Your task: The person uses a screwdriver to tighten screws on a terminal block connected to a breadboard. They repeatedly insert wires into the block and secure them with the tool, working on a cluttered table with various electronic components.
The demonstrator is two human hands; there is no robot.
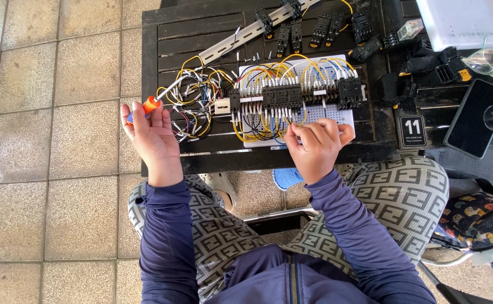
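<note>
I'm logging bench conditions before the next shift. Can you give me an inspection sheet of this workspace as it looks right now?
Surface: dark slatted wooden table, crowded across most of its top.
Job's things: white perforated board carrying a row of black relay sockets; orange-handled screwdriver.
Clutter: loose black sockets, metal mounting rail, white tray, phone, clear glasses, small numbered sign.
Grippers: left hand holds the screwdriver off the table's left edge; right hand fingers wires at the board's front edge.
Cables: yellow and white wires looped over the sockets; tangled wire bundle left of the board.
Surroundings: tiled floor; patterned bag at right.
</note>
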